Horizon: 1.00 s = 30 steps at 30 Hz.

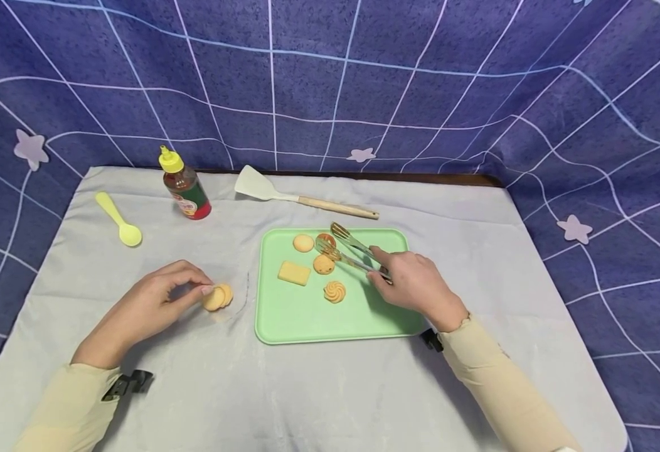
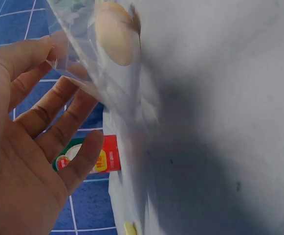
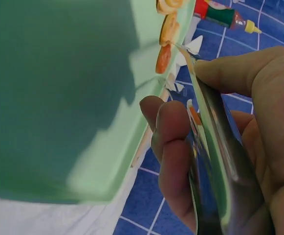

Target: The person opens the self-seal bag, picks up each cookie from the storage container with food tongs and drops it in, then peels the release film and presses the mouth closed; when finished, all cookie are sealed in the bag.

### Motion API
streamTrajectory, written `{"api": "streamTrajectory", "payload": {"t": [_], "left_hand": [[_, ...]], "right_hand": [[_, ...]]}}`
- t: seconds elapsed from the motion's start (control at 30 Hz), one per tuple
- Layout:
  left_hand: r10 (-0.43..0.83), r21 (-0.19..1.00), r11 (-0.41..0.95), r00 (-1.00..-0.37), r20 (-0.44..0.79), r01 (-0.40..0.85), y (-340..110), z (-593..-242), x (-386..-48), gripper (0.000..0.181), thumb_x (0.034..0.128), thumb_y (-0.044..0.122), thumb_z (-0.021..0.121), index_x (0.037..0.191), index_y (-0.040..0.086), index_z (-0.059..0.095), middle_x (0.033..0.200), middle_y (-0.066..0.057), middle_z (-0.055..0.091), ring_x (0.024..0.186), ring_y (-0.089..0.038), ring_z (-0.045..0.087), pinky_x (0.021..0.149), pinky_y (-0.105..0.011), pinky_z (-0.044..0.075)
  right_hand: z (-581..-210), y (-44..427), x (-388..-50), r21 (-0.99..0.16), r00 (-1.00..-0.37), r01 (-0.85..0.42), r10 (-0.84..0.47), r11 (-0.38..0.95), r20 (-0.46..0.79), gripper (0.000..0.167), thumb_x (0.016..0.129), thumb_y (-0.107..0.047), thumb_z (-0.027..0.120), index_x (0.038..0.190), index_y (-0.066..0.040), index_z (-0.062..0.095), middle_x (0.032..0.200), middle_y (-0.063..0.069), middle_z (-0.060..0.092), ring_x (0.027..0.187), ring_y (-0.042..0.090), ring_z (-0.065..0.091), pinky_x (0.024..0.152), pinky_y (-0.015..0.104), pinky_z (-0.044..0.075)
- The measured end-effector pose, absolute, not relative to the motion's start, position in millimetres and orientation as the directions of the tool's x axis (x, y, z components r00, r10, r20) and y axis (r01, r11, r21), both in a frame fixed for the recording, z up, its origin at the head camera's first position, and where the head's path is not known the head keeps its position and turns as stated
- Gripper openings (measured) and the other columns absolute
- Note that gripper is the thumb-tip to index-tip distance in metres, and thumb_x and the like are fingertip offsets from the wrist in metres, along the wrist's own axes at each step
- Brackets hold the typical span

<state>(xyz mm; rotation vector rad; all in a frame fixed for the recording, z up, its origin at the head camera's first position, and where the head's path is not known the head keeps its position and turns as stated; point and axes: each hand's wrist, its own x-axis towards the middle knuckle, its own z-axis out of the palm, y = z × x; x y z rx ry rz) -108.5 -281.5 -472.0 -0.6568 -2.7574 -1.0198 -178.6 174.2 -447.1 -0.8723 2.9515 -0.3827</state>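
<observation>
My left hand [image 1: 157, 298] pinches the edge of a clear plastic bag [image 2: 76, 32] between thumb and forefinger, its other fingers spread. Round cookies [image 1: 215, 297] show through the bag, left of the green tray [image 1: 290, 323]. My right hand [image 1: 415, 282] grips metal tongs [image 1: 342, 235], their arms apart, above the tray's upper right. The tongs' lower tip overlaps a reddish round cookie [image 1: 327, 238] and a brown round cookie [image 1: 324, 266] in the head view; contact cannot be told. Also on the tray lie a pale round cookie [image 1: 303, 243], a rectangular biscuit [image 1: 293, 273] and a swirled cookie [image 1: 334, 292].
Behind the tray lies a white spatula [image 1: 256, 184] with a wooden handle. A sauce bottle [image 1: 187, 191] with a yellow cap stands at the back left, beside a yellow spoon [image 1: 129, 235]. A blue gridded curtain [image 1: 307, 88] hangs behind the cloth-covered table [image 1: 330, 402].
</observation>
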Motion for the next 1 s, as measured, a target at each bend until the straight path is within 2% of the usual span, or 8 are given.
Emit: {"api": "streamTrajectory", "payload": {"t": [0.17, 0.43, 0.53, 0.67, 0.87, 1.0], "left_hand": [[0.358, 0.586, 0.678, -0.896, 0.264, 0.444, -280.5, -469.8, -109.1, 0.015, 0.0906, 0.01, 0.079, 0.097, 0.023, 0.075, 0.099, 0.018, 0.063, 0.092, 0.001, 0.059, 0.08, -0.024, 0.046], [0.348, 0.582, 0.695, -0.906, 0.242, 0.423, -278.5, -467.9, -108.8, 0.012, 0.0917, 0.013, 0.079, 0.097, 0.023, 0.075, 0.1, 0.02, 0.063, 0.092, 0.001, 0.058, 0.081, -0.018, 0.044], [0.356, 0.586, 0.688, -0.903, 0.242, 0.428, -278.4, -468.6, -108.7, 0.012, 0.0923, 0.013, 0.078, 0.098, 0.023, 0.075, 0.1, 0.02, 0.063, 0.093, 0.001, 0.059, 0.083, -0.015, 0.042], [0.361, 0.586, 0.683, -0.898, 0.25, 0.437, -279.1, -469.7, -108.1, 0.012, 0.0931, 0.014, 0.077, 0.099, 0.024, 0.075, 0.1, 0.02, 0.063, 0.094, 0.001, 0.059, 0.083, -0.016, 0.042], [0.36, 0.588, 0.682, -0.899, 0.248, 0.435, -279.5, -470.8, -107.5, 0.011, 0.0934, 0.016, 0.077, 0.099, 0.024, 0.075, 0.1, 0.02, 0.063, 0.093, 0.0, 0.059, 0.081, -0.025, 0.046], [0.36, 0.586, 0.682, -0.898, 0.252, 0.438, -279.4, -470.7, -108.1, 0.012, 0.0929, 0.014, 0.078, 0.1, 0.024, 0.076, 0.1, 0.02, 0.063, 0.093, 0.001, 0.059, 0.081, -0.025, 0.046]], "right_hand": [[-444.8, 182.3, -177.8, -0.248, -0.851, -0.518, -0.523, 0.818, 0.053, 0.05, 0.096, -0.034, 0.069, 0.138, -0.008, 0.061, 0.082, -0.006, 0.069, 0.053, 0.01, 0.051, 0.047, 0.035, 0.044], [-446.6, 187.3, -178.2, -0.242, -0.839, -0.537, -0.541, 0.808, 0.054, 0.051, 0.095, -0.034, 0.069, 0.139, -0.009, 0.062, 0.083, -0.011, 0.069, 0.058, 0.009, 0.054, 0.052, 0.036, 0.047], [-448.2, 185.3, -179.4, -0.24, -0.837, -0.538, -0.546, 0.808, 0.035, 0.052, 0.096, -0.034, 0.069, 0.14, -0.009, 0.061, 0.071, -0.009, 0.063, 0.052, 0.009, 0.047, 0.047, 0.034, 0.043], [-449.3, 183.8, -180.6, -0.234, -0.831, -0.542, -0.556, 0.807, 0.006, 0.049, 0.097, -0.032, 0.067, 0.141, -0.009, 0.061, 0.054, -0.007, 0.045, 0.046, 0.011, 0.038, 0.043, 0.033, 0.036], [-452.4, 189.1, -180.2, -0.272, -0.814, -0.563, -0.581, 0.78, 0.019, 0.046, 0.098, -0.026, 0.066, 0.139, -0.005, 0.062, 0.053, -0.008, 0.041, 0.046, 0.01, 0.035, 0.044, 0.032, 0.034], [-453.5, 194.3, -179.3, -0.317, -0.823, -0.545, -0.567, 0.776, 0.03, 0.046, 0.099, -0.025, 0.065, 0.14, -0.004, 0.06, 0.052, -0.007, 0.038, 0.044, 0.009, 0.033, 0.044, 0.031, 0.034]]}}
